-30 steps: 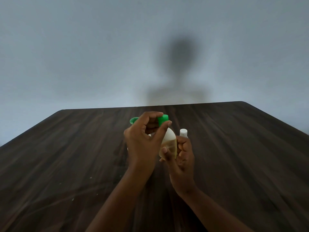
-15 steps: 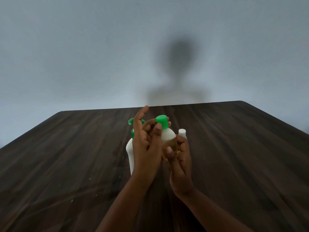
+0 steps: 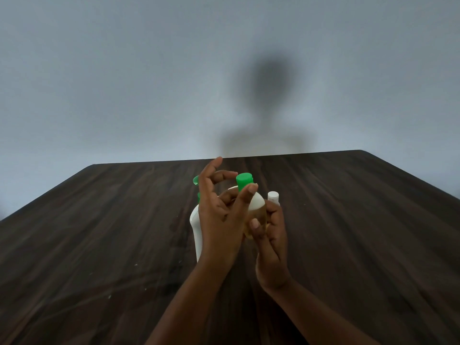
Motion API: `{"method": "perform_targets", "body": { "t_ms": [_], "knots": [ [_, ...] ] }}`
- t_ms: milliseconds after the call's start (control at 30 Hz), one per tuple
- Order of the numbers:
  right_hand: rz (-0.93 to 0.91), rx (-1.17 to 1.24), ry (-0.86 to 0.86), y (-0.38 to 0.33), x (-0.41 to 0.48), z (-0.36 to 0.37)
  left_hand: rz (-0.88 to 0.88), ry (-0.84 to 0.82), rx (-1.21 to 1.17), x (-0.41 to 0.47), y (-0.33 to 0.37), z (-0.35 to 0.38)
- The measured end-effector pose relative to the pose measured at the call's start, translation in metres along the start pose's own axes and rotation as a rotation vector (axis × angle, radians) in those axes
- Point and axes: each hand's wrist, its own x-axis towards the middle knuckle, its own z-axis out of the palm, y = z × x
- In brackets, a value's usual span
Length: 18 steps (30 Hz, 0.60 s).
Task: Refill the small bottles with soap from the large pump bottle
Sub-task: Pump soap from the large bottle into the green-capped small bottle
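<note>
We are holding the small bottle [image 3: 257, 207] up in front of us with our right hand [image 3: 272, 245]. Its grip is wrapping the lower part of the bottle, thumb in front and fingers behind. In this way the bottle is standing upright, the neck is free, and the yellowish soap inside is not spilling.

Our left hand [image 3: 219, 220] is working at the green cap [image 3: 244, 181]. Its grip is loose: the thumb is touching the bottle just under the cap, the forefinger is curving toward the cap, and the other fingers are spreading upward, clasping nothing. We are judging that it is seeking a new hold to unscrew the cap.

The large pump bottle [image 3: 195, 227] is standing on the bench [image 3: 99, 245] just behind the left hand, near enough for pumping once the cap is off. A second small bottle [image 3: 273, 196], white-capped, is standing behind the right hand.
</note>
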Motion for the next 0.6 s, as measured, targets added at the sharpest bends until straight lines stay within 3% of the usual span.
{"method": "perform_targets", "body": {
  "t_ms": [433, 600],
  "knots": [
    [0.039, 0.094, -0.021, -0.002, -0.003, -0.004, -0.026, 0.037, -0.003, -0.008, 0.003, 0.004],
    [0.033, -0.044, -0.026, -0.003, -0.003, -0.002, -0.026, 0.046, 0.005, -0.013, 0.005, 0.008]
  ]
}}
